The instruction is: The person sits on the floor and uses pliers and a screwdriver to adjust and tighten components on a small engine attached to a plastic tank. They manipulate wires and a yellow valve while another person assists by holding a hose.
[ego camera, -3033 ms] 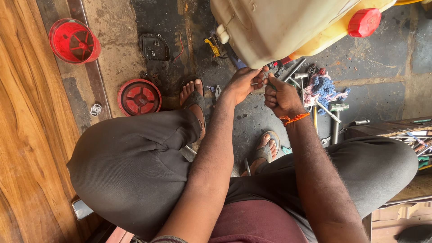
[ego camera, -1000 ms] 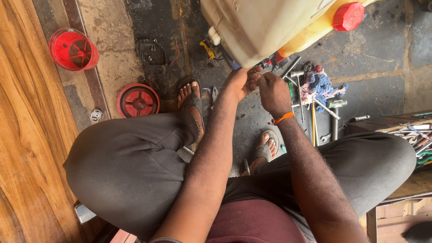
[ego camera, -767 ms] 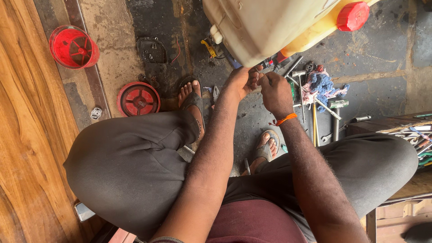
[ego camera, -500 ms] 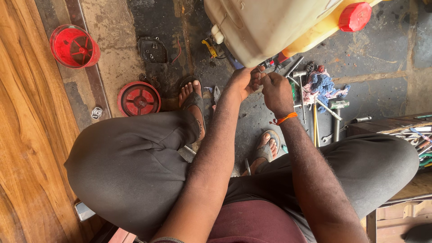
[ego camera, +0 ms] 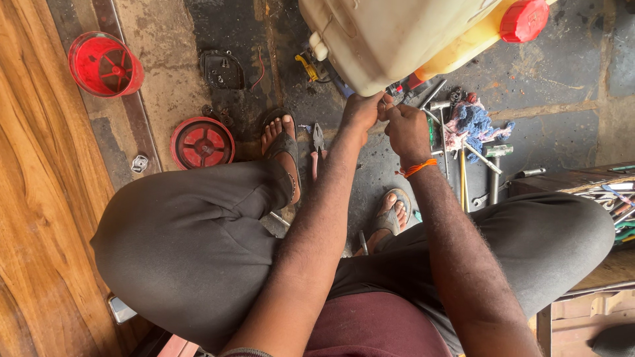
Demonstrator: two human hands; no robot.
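I sit with knees apart and both arms stretched forward. My left hand (ego camera: 362, 110) and my right hand (ego camera: 405, 129) meet just under the bottom edge of a cream plastic jerrycan (ego camera: 397, 36) with a red cap (ego camera: 524, 20). Their fingertips pinch together on a small part that is too hidden to make out. An orange thread band (ego camera: 421, 168) circles my right wrist. Pliers with pink handles (ego camera: 317, 147) lie on the floor by my left foot.
A red round cover (ego camera: 202, 143) and a red cup-shaped part (ego camera: 104, 65) lie at the left near a wooden panel (ego camera: 33, 198). A dark metal plate (ego camera: 223, 69), a rag (ego camera: 471, 122), rods and screwdrivers are strewn on the concrete. More tools sit on a bench (ego camera: 612, 192) at right.
My hands stay pinched together under the jerrycan, shifting only slightly. The camera view has drifted a little.
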